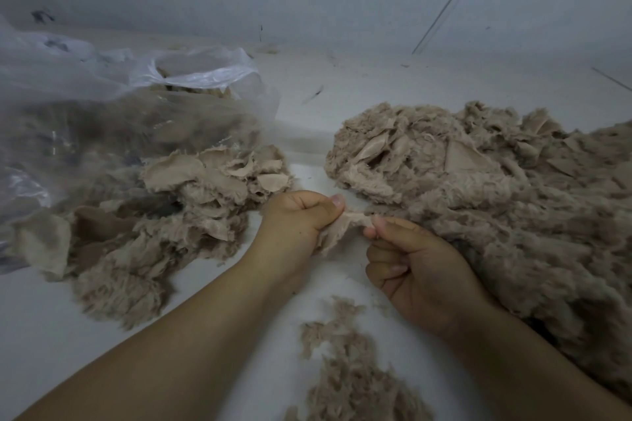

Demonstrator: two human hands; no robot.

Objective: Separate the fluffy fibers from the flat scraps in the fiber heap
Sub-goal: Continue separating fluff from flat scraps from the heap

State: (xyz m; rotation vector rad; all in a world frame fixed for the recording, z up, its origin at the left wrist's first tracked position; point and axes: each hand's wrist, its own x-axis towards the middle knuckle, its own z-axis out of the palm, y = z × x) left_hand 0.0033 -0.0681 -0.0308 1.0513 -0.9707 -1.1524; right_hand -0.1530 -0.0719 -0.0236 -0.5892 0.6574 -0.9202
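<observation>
Two hands meet over the middle of the pale table (307,106), both holding one small tan scrap (337,227): the left hand (301,219) has its grip curled round one end with the thumb pressed on top, and the right hand (420,270) pinches the other end between thumb and forefinger, the other fingers curled in. The scrap is stretched between them, so I judge that fluff is being pulled off its flat backing.

Much is left. The big fiber heap (496,208) on the right, just beside the right hand, seems largely unsorted, with flat pieces showing among the fluff. On the left lies a smaller pile (178,202) that holds many flat scraps, though fluffy bits are mixed in. Near the bottom edge sits a loose tuft pile (345,372), which looks like separated fluff. By that reckoning the work is under halfway.

The clear plastic bag (113,102) at far left holds more tan stuff, but through the film I cannot tell which kind. The heap runs off the right edge, so its full extent is hidden
</observation>
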